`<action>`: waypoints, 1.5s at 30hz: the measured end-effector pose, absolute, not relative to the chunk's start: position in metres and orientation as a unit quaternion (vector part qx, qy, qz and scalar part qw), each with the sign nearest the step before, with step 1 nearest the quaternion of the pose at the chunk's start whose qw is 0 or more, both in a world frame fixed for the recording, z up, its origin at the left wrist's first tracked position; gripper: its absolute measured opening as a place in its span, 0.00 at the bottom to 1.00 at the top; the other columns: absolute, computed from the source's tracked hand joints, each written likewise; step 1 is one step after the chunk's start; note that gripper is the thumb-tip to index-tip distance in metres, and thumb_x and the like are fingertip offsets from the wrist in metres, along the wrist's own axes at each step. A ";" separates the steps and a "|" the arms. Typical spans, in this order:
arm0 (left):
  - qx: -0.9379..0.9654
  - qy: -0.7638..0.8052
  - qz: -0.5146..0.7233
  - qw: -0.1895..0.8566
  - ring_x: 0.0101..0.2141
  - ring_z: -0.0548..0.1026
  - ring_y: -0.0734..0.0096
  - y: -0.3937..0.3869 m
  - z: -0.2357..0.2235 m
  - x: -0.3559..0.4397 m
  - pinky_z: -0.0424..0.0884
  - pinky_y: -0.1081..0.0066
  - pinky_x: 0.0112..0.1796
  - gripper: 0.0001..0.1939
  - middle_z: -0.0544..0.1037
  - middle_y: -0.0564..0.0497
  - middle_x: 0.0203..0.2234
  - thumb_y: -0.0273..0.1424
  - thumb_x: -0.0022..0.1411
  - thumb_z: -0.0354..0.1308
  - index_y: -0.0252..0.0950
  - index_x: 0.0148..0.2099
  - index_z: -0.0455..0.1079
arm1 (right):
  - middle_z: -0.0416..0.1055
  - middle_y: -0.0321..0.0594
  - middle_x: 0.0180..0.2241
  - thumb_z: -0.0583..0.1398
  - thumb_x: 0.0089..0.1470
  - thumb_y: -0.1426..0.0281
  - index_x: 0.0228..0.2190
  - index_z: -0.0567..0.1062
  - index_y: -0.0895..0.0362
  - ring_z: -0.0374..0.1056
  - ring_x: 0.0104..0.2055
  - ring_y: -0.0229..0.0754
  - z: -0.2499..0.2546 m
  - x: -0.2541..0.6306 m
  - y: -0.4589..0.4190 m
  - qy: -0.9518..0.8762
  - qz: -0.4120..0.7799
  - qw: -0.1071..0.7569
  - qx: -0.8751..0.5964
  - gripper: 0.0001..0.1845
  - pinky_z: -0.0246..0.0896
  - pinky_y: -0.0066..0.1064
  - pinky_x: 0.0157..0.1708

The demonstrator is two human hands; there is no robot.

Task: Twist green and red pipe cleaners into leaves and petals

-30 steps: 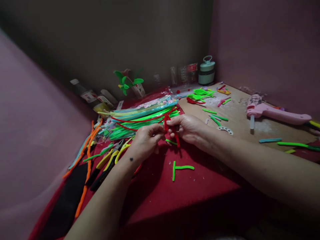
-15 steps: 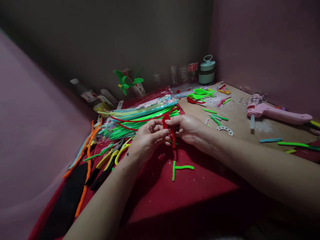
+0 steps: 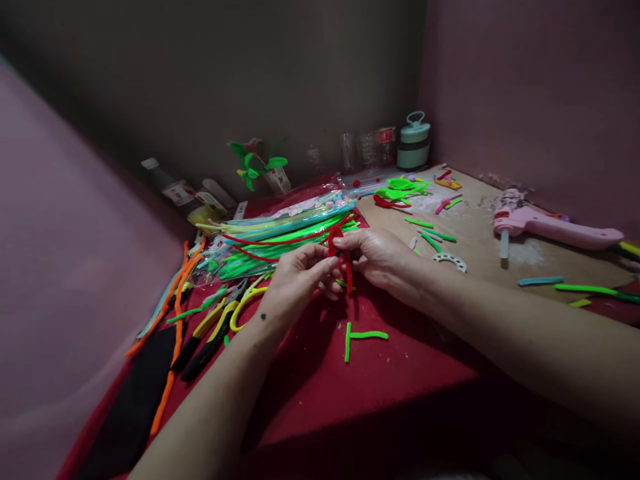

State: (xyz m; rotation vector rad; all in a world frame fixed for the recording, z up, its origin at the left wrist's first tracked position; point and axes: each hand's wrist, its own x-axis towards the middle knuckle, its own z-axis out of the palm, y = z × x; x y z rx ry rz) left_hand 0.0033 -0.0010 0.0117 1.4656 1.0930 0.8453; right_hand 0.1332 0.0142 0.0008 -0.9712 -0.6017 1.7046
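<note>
Between my two hands is a bent red pipe cleaner [image 3: 349,275], looped at the top with a tail hanging down. My left hand [image 3: 306,270] pinches it from the left with thumb and fingers. From the right, my right hand [image 3: 367,252] grips its upper part; some of its fingertips are hidden behind the loop. Below the hands, two short green pipe cleaner pieces [image 3: 367,335] lie on the red cloth [image 3: 400,380]. Just behind, a bundle of green pipe cleaners [image 3: 280,250] rests with long red ones across it.
Pliers [image 3: 215,333] and yellow-handled scissors [image 3: 240,313] lie left of my left arm, near orange pipe cleaners [image 3: 177,307]. A pink glue gun [image 3: 560,227] sits on the cardboard [image 3: 480,220] at right. Bottles [image 3: 175,190] and a teal container [image 3: 414,143] stand at the back.
My left hand has shifted slightly to the right and turned a little. The red loop has tilted and now looks narrower. Things on the table have stayed put.
</note>
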 end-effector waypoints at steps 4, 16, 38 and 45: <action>0.610 0.476 0.358 0.522 0.15 0.70 0.76 0.002 0.010 0.002 0.68 0.76 0.16 0.11 0.72 0.55 0.17 0.36 0.53 0.59 0.33 0.32 0.65 | 0.61 0.34 0.14 0.56 0.45 0.81 0.16 0.64 0.60 0.56 0.17 0.31 -0.002 0.133 0.013 -0.279 0.692 0.531 -0.402 0.11 0.53 0.27 0.21; 0.587 0.477 0.362 0.545 0.12 0.67 0.76 0.002 0.010 0.004 0.64 0.76 0.12 0.08 0.70 0.55 0.15 0.31 0.54 0.54 0.33 0.25 0.64 | 0.64 0.34 0.12 0.58 0.48 0.77 0.16 0.68 0.61 0.57 0.13 0.31 -0.005 0.133 0.015 -0.325 0.665 0.558 -0.375 0.11 0.49 0.24 0.14; 0.590 0.461 0.379 0.544 0.12 0.65 0.80 0.010 0.014 -0.008 0.60 0.80 0.13 0.09 0.70 0.54 0.13 0.33 0.51 0.61 0.30 0.27 0.69 | 0.65 0.34 0.14 0.60 0.45 0.77 0.18 0.67 0.61 0.56 0.14 0.29 0.001 0.138 0.014 -0.382 0.675 0.508 -0.376 0.08 0.49 0.23 0.15; 0.583 0.478 0.439 0.488 0.14 0.66 0.78 0.011 0.016 -0.009 0.61 0.78 0.13 0.10 0.73 0.53 0.17 0.33 0.47 0.62 0.31 0.30 0.69 | 0.62 0.31 0.11 0.59 0.43 0.80 0.20 0.68 0.61 0.54 0.10 0.30 -0.001 0.134 0.008 -0.449 0.654 0.428 -0.433 0.06 0.47 0.22 0.10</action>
